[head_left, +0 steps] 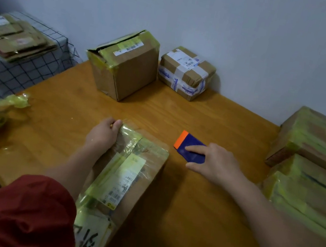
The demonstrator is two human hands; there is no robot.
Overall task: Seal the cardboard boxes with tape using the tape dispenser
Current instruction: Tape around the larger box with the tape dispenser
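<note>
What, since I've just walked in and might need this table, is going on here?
A person is taping boxes at a wooden table. Their left hand grips the far end of a cardboard box already wrapped in yellowish tape. Their right hand rests with straight fingers on a blue and orange tool lying flat on the table beside the box. By the wall stand two more boxes, and a stack of taped boxes sits at the right.
</note>
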